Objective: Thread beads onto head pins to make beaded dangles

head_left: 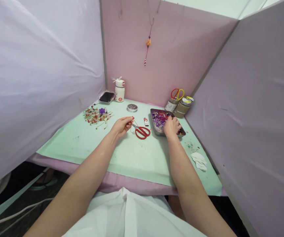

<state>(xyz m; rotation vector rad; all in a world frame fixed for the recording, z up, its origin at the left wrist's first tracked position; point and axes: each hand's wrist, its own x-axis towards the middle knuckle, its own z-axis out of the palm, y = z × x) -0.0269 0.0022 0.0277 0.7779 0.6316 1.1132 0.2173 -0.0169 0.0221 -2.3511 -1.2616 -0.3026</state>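
Pinching small red piece (133,118) in left hand (123,126), with grip closed thumb to forefinger and thin red cord (135,122) hanging below, over mint-green-covered desk (142,161), just beside red-handled metal scissors (142,132). Resting right hand (172,126) in rectangular grey metal tray (159,133) of purple, red and clear beads (158,118); cannot tell how far open this grip or what within, with fingertips hidden. Noting small white-and-red block (146,121) near scissors and tray, round clear dish (132,111) of dark bits behind, tangle of red-beaded strands (94,117) with purple cluster (102,111) at far left, white lidded bottle (119,93) toward pink back wall (132,65), crumpled white cloth (199,161) at right.
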